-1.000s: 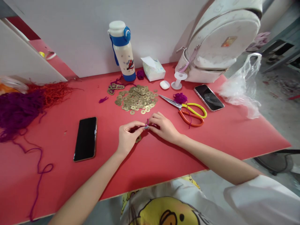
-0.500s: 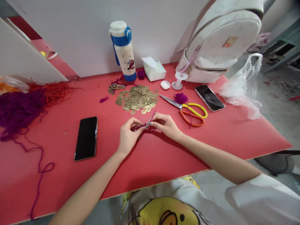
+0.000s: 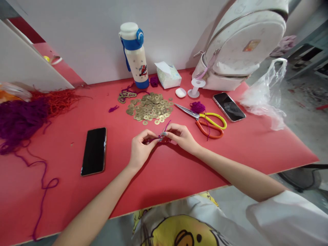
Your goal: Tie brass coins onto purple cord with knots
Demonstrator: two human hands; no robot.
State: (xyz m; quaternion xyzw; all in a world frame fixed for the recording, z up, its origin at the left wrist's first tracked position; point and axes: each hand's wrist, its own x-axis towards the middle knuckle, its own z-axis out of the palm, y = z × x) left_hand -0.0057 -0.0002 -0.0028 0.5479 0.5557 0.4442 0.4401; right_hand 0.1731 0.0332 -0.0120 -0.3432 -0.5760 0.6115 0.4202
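At the centre of the frame, just below a heap of holed coins (image 3: 151, 106), a length of purple yarn (image 3: 167, 125) is pinched in the fingers of the left hand (image 3: 139, 147) and of the right hand (image 3: 183, 136), the fingertips nearly meeting and one end poking up; whether a coin sits between them I cannot tell. For tidy work here, the left fingers should grip close to where the strand is handled, while the right draw the end with even, gentle tension and leave enough tail to hold. Counted over the red worktop (image 3: 164, 181): one pair of scissors (image 3: 196, 115) right of centre, one black phone (image 3: 94, 151) at lower left and one pale-edged phone (image 3: 229, 107) towards the right, one bottle (image 3: 134, 56) and one tissue pack (image 3: 169, 79) at upper centre, one white case (image 3: 180, 92) beside one spool (image 3: 196, 89), one backpack (image 3: 238, 48) at upper right, one plastic bag (image 3: 266, 99) at the right, one yarn ball (image 3: 197, 107) by the scissors; the coins overlap too much to count
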